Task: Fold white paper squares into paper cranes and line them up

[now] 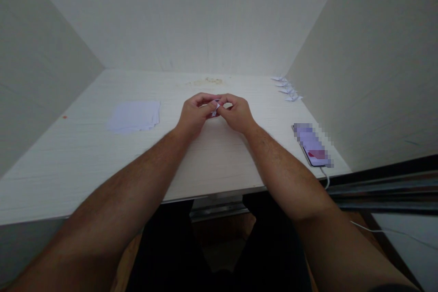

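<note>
A small piece of folded white paper (215, 110) is pinched between both hands, above the middle of the white table (219, 159). My left hand (196, 112) grips it from the left, thumb on the near side. From the right, my right hand (237, 110) closes thumb and fingers on the same paper. The two hands' fingertips meet around it and hide most of its shape. To the left of my left hand lies a stack of white paper sheets (135, 115), slightly fanned.
Several small folded paper pieces (286, 89) with pointed ends stand in a row at the back right. A phone (311, 146) with a white cable (325, 177) lies near the right edge. Pale panels (198, 18) enclose the table at the back and sides.
</note>
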The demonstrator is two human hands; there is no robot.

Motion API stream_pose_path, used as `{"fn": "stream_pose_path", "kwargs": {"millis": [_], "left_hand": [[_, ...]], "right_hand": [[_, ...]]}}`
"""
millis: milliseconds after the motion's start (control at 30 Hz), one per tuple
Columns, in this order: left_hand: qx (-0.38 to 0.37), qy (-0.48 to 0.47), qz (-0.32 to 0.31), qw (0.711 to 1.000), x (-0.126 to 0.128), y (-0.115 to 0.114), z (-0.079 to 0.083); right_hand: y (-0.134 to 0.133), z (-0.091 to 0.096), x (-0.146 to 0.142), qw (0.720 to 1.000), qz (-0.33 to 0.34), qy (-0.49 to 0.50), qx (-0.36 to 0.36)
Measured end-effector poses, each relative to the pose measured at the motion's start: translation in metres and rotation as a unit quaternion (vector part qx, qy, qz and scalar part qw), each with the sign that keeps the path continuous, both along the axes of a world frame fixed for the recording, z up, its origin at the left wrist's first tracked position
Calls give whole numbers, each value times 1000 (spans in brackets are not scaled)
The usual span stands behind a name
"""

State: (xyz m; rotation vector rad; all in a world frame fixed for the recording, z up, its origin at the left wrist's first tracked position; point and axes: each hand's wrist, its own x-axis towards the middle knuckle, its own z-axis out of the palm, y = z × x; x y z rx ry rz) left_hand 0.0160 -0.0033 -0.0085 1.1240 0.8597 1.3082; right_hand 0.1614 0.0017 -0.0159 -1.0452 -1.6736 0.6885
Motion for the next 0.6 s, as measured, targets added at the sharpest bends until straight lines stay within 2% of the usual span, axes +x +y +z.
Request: {"fn": "stream_pose_path", "kwargs": {"millis": [300, 467, 600], "left_hand": [[17, 28, 54, 998, 0, 2, -2], [29, 44, 10, 999, -3, 2, -2], [48, 66, -12, 997, -5, 3, -1]], "right_hand": [[0, -1, 0, 999, -20, -13, 21], [5, -1, 2, 999, -44, 11, 23], [11, -3, 3, 998, -47, 38, -25]]}}
